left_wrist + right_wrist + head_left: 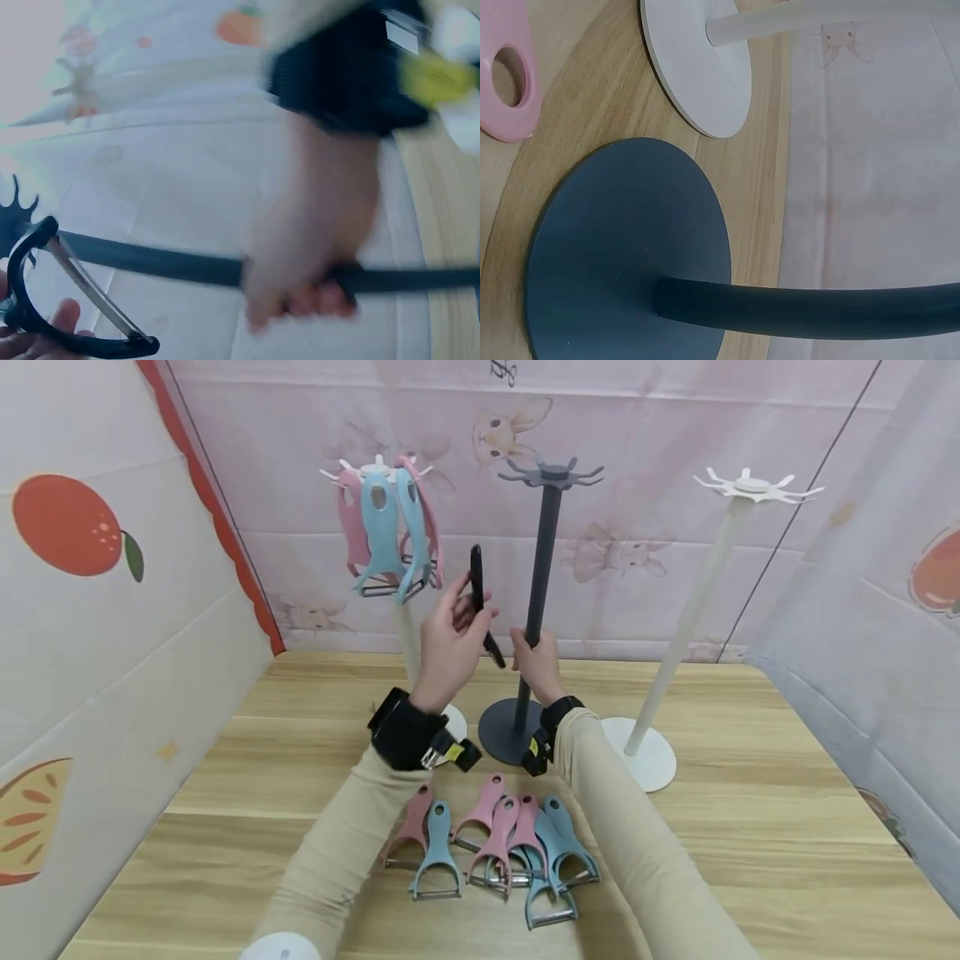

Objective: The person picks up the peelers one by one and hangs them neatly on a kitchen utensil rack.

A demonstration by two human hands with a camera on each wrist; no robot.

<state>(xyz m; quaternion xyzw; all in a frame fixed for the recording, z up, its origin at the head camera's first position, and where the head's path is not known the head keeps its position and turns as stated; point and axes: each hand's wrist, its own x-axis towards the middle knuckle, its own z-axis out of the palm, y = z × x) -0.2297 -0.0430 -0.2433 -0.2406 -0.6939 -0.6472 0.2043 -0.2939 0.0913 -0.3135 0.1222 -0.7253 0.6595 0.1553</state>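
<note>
My left hand [450, 647] holds a black Y-shaped peeler [477, 578], raised between the left white stand and the dark grey stand [545, 552]. In the left wrist view the peeler's curved head [90, 343] and metal blade are visible, with fingertips behind it. Lower down, my right hand [542, 668] grips the dark grey pole; it appears blurred in the left wrist view. The grey stand's hooks [553, 473] carry nothing. Its round base [622, 240] rests on the table in the right wrist view, where the right hand is out of sight.
Pink and blue peelers hang on the left white stand [375, 468]. A second white stand [678, 635] with bare hooks stands at right. Several pink and blue peelers [501, 843] lie in a pile on the wooden table [750, 827], near the forearms. Printed cloth walls surround it.
</note>
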